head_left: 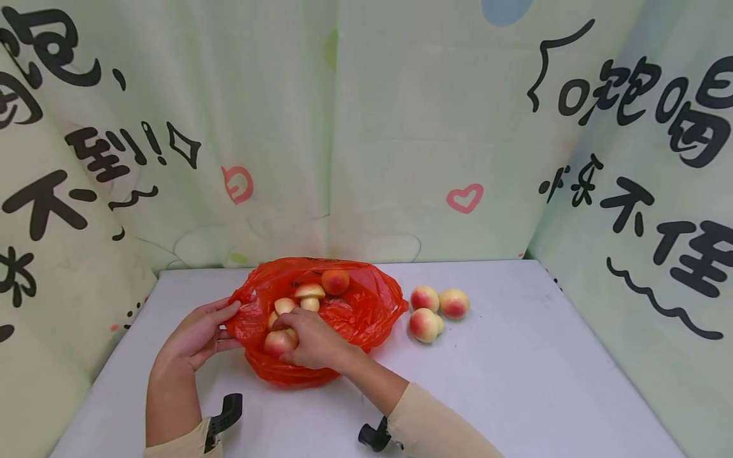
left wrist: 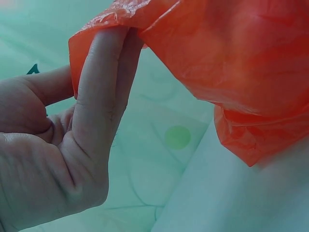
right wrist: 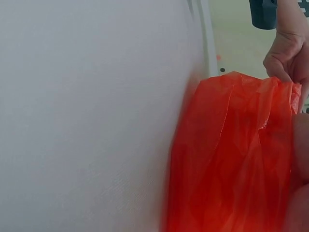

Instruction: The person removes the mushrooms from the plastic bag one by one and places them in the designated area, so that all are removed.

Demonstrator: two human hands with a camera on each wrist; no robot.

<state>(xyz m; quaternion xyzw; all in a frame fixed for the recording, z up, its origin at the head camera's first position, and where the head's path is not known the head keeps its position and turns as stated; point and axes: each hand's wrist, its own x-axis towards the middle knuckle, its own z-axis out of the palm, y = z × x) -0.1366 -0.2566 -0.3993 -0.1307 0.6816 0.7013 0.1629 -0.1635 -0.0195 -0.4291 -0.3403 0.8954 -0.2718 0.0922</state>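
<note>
The pale green curtain [head_left: 395, 127] is hanging across the upper frame, meeting the far edge of the worktop [head_left: 515, 381], which is stretching toward the lower right and giving room to move there. The red bag [head_left: 369, 321] is gaping left of centre. The left hand [head_left: 197, 334] is pinching its left rim between thumb and fingers; the right hand [head_left: 317, 343] is reaching inside, fingers curling round a peach [head_left: 279, 344]. Loose peaches [head_left: 424, 326] are lying just beyond the bag's right edge.

Forward-and-down head view over the table [head_left: 504, 381]; wrist views close-up, red bag [head_left: 372, 305] in both.
</note>
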